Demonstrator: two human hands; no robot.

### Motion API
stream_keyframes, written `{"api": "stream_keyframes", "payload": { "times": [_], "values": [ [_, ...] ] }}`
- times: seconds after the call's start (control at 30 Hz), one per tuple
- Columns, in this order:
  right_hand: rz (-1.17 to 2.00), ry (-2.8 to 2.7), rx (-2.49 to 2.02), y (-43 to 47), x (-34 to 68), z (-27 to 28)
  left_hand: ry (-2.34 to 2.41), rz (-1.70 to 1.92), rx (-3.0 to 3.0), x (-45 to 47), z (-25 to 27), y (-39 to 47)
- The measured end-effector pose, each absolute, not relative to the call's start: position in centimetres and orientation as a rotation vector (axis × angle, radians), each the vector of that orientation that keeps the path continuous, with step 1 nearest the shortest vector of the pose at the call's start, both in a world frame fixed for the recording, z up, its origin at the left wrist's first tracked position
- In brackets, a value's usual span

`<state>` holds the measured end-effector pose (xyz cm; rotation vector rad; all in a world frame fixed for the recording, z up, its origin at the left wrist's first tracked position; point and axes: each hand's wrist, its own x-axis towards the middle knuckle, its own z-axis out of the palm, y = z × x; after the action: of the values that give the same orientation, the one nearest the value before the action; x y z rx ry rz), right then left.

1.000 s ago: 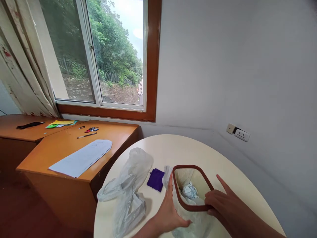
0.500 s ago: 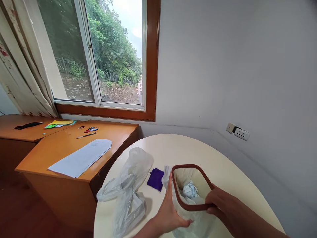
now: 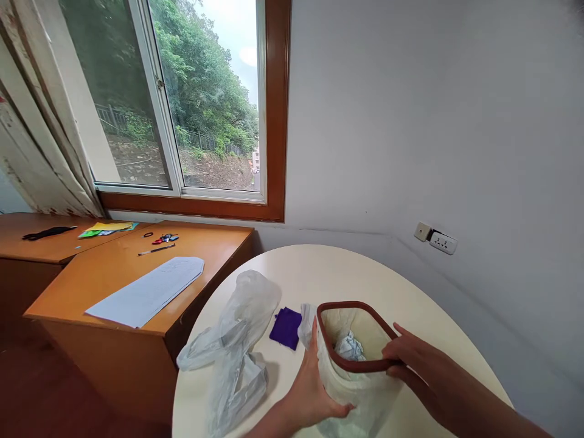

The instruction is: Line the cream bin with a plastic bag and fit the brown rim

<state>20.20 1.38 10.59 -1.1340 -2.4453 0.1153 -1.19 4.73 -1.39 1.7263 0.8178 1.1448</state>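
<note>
A pale waste bin (image 3: 360, 398) lined with a thin plastic bag stands on the round table (image 3: 347, 261), with crumpled whitish waste (image 3: 350, 348) inside. Around its mouth is a brown rim ring (image 3: 365, 366), its near side a little above the bin's edge. My right hand (image 3: 422, 365) pinches this ring at the near right corner, thumb below and fingers on top. My left hand (image 3: 310, 389) is spread against the bin's left side, thumb and fingers wide apart, touching the liner. A bunched flap of liner (image 3: 307, 322) sticks out at the left beyond my fingertips.
Left of the bin lie a folded purple cloth (image 3: 286, 327) and a crumpled translucent plastic bag (image 3: 241, 347). An orange-brown desk (image 3: 219, 243) beside the table holds paper sheets (image 3: 150, 289), a pen (image 3: 156, 249) and keys (image 3: 165, 239). A wall socket (image 3: 443, 243) is at the right.
The near side of the brown rim ring has risen slightly from the bin's edge in my right hand, which has shifted a little up and right. My left hand stays against the bin.
</note>
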Motion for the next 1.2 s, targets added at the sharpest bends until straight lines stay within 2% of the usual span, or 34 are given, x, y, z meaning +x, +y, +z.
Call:
{"api": "stream_keyframes", "payload": {
  "times": [0.2,0.6,0.83,1.0,1.2],
  "values": [
    [0.189,-2.442,-1.220,0.9,19.8,11.5,0.759,1.210,1.780,-1.1,-1.7,4.7],
    [-0.081,-2.588,-0.974,0.6,19.4,11.4,0.842,1.162,1.864,-1.5,-1.7,4.9],
    [-0.193,-2.391,-1.104,3.0,22.4,12.3,0.786,1.178,1.874,-1.5,-2.6,5.2],
    [-0.550,-2.088,-1.025,6.6,26.0,9.6,0.762,1.189,1.849,-1.5,-3.4,5.5],
    [-0.656,-1.971,-1.117,10.5,30.2,3.5,0.808,1.185,1.841,-1.4,-3.6,5.4]
  ]
}}
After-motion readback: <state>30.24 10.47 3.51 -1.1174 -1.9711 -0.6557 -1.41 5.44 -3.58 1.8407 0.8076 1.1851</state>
